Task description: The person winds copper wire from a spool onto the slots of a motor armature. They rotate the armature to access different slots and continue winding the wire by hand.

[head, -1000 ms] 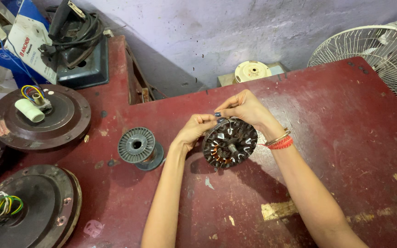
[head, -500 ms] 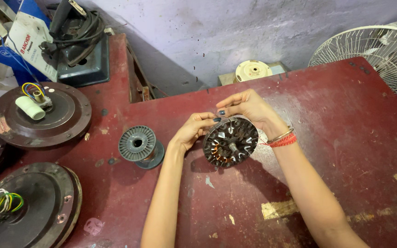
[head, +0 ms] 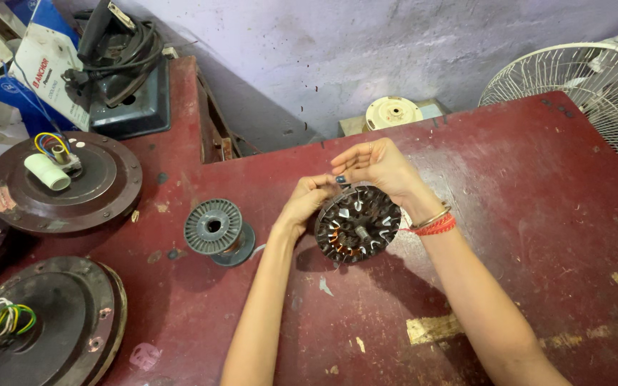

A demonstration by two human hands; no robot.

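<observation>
Near the middle of the red bench (head: 538, 186), the left hand (head: 307, 204) and right hand (head: 380, 166) pinched the upper rim of a tilted fan stator (head: 357, 223). It looked heavy and rigid, its copper windings fragile; the rim seemed the safest hold.

Both forearms outstretched, left hand (head: 307, 202) and right hand (head: 377, 166) fingertip to fingertip, fingers pinched.

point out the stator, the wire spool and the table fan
stator (head: 357, 225), head view, on its slotted face
wire spool (head: 213, 227), head view, on its top flange
table fan (head: 581, 100), head view, on its wire guard
</observation>
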